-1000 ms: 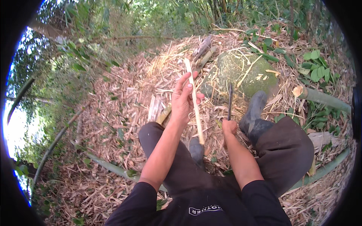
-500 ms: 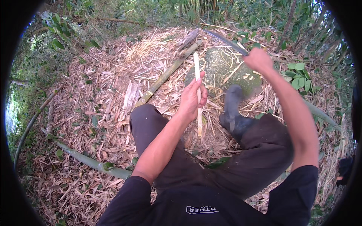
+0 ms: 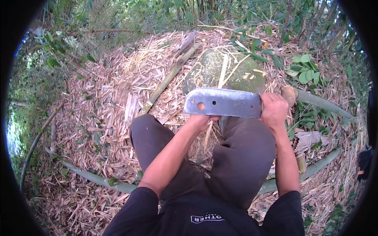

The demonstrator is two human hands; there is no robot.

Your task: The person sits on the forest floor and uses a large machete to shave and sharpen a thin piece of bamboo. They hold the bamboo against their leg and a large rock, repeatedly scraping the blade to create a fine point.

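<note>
Right hand [image 3: 273, 110] clamped on cleaver [image 3: 222, 102], raised; left hand [image 3: 202, 120] gripped bamboo strip [image 3: 208, 133]. Strip looked uncut, chop pending.

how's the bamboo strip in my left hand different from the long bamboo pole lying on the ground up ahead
The bamboo strip is thin, pale and split, while the bamboo pole is thick, round and greenish. The strip stands nearly upright in the left hand, mostly hidden behind the cleaver blade held by the right hand; the pole lies flat and untouched on the dry leaf litter. Both look like bamboo.
</note>
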